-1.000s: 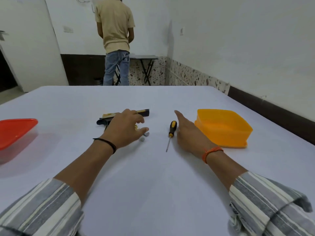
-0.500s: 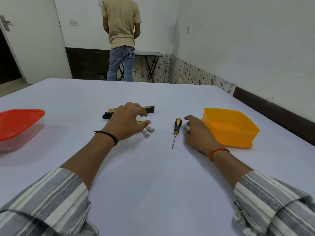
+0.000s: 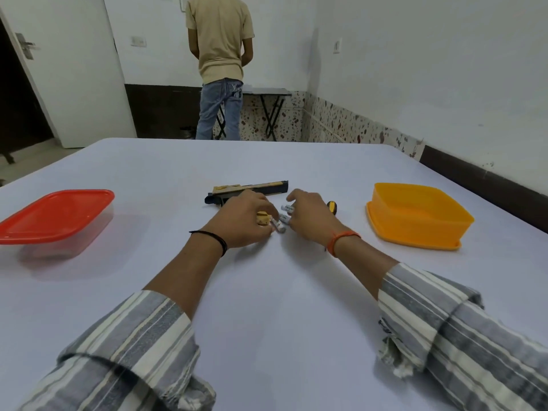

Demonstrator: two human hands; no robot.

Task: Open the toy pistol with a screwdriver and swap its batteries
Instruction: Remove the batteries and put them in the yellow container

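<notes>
Toy pistol (image 3: 249,189) — white table (image 3: 267,292), white-walled room

Setting was a bare, sparsely furnished room: plain white walls (image 3: 430,69), speckled terrazzo skirting (image 3: 335,120) at centre right, white door with metal handle (image 3: 68,69) upper left, small black folding table (image 3: 271,91) at the far wall.

**Plastic, Cloth and Speckled Stone**

A smooth, matt cloth (image 3: 267,292) is covering the table. The orange container (image 3: 415,221) is showing glossy, opaque plastic; the clear tub under the red lid (image 3: 56,215) is looking like plastic too. The batteries (image 3: 284,218) are gleaming with a shiny wrap. The striped sleeves (image 3: 462,336) are looking like soft woven fabric. The toy pistol (image 3: 252,189) is appearing as dull dark plastic.
</notes>
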